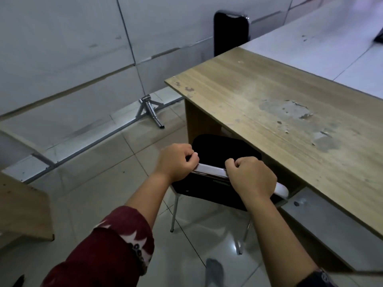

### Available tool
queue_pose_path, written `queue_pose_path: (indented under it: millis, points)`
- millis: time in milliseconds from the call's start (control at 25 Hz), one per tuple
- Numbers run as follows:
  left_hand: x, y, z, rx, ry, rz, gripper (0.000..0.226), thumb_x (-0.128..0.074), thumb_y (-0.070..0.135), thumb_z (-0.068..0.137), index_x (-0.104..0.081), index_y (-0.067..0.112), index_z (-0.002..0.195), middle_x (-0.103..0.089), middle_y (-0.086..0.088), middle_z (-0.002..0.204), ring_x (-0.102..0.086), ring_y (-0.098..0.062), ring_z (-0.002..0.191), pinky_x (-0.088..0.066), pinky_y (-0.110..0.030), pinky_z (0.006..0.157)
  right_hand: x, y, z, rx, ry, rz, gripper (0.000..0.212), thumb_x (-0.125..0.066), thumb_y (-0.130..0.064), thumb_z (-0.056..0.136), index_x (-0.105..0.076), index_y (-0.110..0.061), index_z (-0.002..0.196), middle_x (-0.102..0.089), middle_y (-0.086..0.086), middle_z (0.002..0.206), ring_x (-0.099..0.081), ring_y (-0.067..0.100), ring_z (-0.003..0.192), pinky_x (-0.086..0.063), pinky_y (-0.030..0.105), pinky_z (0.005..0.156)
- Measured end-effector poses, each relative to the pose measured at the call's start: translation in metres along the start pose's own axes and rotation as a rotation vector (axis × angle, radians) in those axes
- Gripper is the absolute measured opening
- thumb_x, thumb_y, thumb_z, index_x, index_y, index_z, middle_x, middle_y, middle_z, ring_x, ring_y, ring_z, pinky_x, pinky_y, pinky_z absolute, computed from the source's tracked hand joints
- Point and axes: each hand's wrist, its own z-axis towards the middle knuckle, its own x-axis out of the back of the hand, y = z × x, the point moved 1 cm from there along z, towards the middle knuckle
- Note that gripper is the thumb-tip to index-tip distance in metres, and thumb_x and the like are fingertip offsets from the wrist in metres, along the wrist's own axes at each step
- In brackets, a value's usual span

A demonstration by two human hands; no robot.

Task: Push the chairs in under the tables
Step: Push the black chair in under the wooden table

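A black chair (219, 150) with chrome legs stands at the near edge of a worn wooden table (275, 112). Its seat reaches partly beneath the tabletop, and its backrest faces me. My left hand (176, 162) grips the left end of the shiny top rail of the backrest. My right hand (251, 175) grips the same rail farther right. A second black chair (230, 32) stands at the far end, against a white table (323, 44), with its backrest upright.
A white partition wall (83, 59) on a metal foot (150, 110) runs along the left. Another wooden table's corner (22, 208) juts in at lower left. A grey drawer unit (331, 228) sits under the table on the right. My socked foot (214, 272) rests on the tiled floor.
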Motion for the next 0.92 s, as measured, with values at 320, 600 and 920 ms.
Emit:
queue_pose_path:
  millis: [320,600,920]
  points:
    - [0.008,-0.057,0.070,-0.137,-0.072,-0.054,0.044,-0.033,0.041,0.073,-0.051,0.010,0.047,-0.046,-0.001,0.051,-0.043,-0.019,0.048,-0.024,-0.024,0.044,-0.024,-0.044,0.046,-0.135,-0.057,0.009,0.046,-0.052,-0.030,0.083,-0.035,-0.017,0.042,-0.023,-0.004,0.039,-0.019,0.016,0.035,-0.019,0.023,0.042]
    - [0.013,-0.116,0.122,-0.310,-0.207,-0.153,0.050,-0.034,0.042,0.074,-0.057,0.003,0.052,-0.054,-0.011,0.055,-0.046,-0.024,0.048,-0.033,-0.032,0.045,-0.067,-0.092,0.061,-0.340,0.026,-0.007,0.045,-0.053,-0.033,0.083,-0.039,-0.018,0.043,-0.029,-0.003,0.040,-0.029,0.016,0.037,-0.021,0.023,0.041]
    - [0.007,-0.129,0.140,-0.429,-0.211,-0.216,0.038,-0.043,0.028,0.080,-0.054,0.006,0.052,-0.051,-0.007,0.054,-0.044,-0.019,0.046,-0.029,-0.024,0.043,-0.089,-0.109,0.059,-0.431,0.186,-0.032,0.048,-0.054,-0.036,0.088,-0.040,-0.018,0.045,-0.036,-0.002,0.043,-0.034,0.017,0.040,-0.018,0.023,0.042]
